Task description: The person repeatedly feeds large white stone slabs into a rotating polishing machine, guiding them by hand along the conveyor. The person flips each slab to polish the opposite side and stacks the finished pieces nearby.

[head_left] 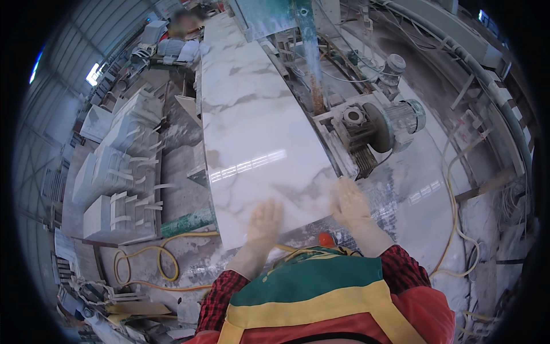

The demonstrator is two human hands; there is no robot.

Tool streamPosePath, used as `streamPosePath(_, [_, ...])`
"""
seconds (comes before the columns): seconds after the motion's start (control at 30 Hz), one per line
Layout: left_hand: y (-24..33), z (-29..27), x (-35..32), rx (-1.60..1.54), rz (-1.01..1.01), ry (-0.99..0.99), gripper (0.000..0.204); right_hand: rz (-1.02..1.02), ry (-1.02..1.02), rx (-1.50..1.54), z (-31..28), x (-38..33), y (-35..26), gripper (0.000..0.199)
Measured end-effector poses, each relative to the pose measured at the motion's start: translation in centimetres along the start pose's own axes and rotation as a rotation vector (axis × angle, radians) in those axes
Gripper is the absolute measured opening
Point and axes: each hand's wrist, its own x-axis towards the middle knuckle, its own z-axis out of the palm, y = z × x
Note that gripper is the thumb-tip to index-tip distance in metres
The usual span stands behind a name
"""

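Observation:
A long polished marble slab [258, 126], white with grey-brown veins, stretches away from me on a machine bed. My left hand [266, 221], in a pale glove, rests on the slab's near end with its fingers stretched out. At the near right corner my right hand [348, 200], also gloved, lies against the slab's edge, fingers extended and slightly blurred. Neither hand grips anything that shows. Below them is my green and yellow apron [309, 281].
To the right of the slab stands an electric motor [405, 117] with a gearbox. Stacks of strapped tiles [109, 172] stand at left. A yellow hose [166, 261] curls over the wet floor, another hose [455, 212] runs at right. A green post [309, 51] rises beside the slab.

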Motion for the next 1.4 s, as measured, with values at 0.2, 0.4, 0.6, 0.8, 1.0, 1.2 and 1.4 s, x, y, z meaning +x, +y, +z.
streamPosePath(0.2, [0.0,-0.2,0.9,0.001,-0.026,-0.059,0.083,-0.396,-0.036,-0.042,5.9,1.2,-3.1,0.064])
streamPosePath(0.4, [-0.3,-0.3,1.0,0.015,-0.041,-0.078,0.082,-0.489,-0.082,0.023,6.6,2.5,-2.9,0.065])
streamPosePath(0.6, [-0.7,0.1,1.1,0.007,0.002,0.029,0.074,-0.511,-0.126,0.021,5.9,2.6,-1.9,0.066])
streamPosePath(0.8, [-0.8,-0.6,1.4,0.004,-0.005,-0.031,0.076,-0.418,-0.156,-0.014,2.1,2.5,-0.3,0.073])
streamPosePath(1.0, [-0.9,-1.0,1.9,-0.005,-0.007,-0.058,0.078,-0.218,0.071,-0.045,2.4,0.1,5.9,0.070])
streamPosePath(1.2, [-1.3,-0.2,2.2,-0.002,0.009,0.054,0.075,0.140,0.308,-0.003,4.2,-3.5,10.5,0.062])
streamPosePath(1.4, [-1.3,-0.6,2.7,-0.006,0.012,0.054,0.072,0.959,-0.149,0.401,12.7,-14.7,21.0,0.054])
